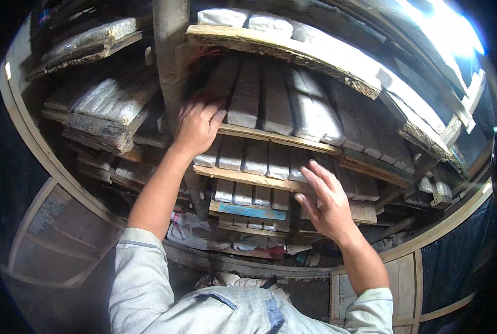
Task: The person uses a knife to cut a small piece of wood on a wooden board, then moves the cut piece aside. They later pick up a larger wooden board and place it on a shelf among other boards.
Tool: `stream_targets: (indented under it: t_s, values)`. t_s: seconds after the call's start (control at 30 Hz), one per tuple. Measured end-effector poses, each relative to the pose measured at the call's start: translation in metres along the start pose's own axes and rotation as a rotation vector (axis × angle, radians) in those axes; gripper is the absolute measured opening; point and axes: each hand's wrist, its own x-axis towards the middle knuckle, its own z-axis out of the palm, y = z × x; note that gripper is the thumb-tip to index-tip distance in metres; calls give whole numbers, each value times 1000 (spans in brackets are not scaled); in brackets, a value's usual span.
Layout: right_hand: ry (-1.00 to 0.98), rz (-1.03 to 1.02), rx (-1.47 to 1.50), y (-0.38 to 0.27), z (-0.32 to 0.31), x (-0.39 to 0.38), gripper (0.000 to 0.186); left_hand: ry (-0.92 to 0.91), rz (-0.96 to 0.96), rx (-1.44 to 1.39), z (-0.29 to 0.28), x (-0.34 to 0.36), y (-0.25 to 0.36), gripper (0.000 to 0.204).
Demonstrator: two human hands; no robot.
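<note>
Long narrow blocks (273, 106), seemingly wrapped in shiny clear plastic, lie side by side on a wooden shelf board (276, 137) in front of me. My left hand (200, 123) is at the left end of this row, its fingers stretched over the near end of the leftmost block and its thumb out to the right. It does not grip the block. Lower down, my right hand (327, 201) is open with fingers spread, beside the front edge of a lower shelf board (254, 177). Nothing is in it. Whether its fingertips touch the blocks there I cannot tell.
A wooden post (171, 61) stands left of the row. Another board with wrapped blocks (271, 25) juts out overhead. More loaded shelves (101, 125) are on the left. A blue-painted board (248, 211) and white plastic bags (195, 231) are low down. Bright light enters upper right.
</note>
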Motion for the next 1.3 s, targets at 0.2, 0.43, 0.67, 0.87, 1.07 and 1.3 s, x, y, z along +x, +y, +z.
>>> stream_targets:
  t_s: [0.2,0.43,0.67,0.87,1.07,1.3]
  values:
    - [62,-146,-179,-21,45,96,47,106,85,89,9,-4,-5,28]
    - [124,-102,-306,-21,80,139,31,101,78,61,13,-7,-6,34]
    - [152,-94,-239,-10,89,141,30,89,115,98,14,-5,-9,37]
    - [178,52,-152,-8,67,126,30,65,125,136,14,-5,-10,39]
    - [140,123,-274,15,78,121,27,95,192,131,13,-1,-6,39]
    - [233,72,-250,11,80,119,27,51,166,181,17,-6,-12,37]
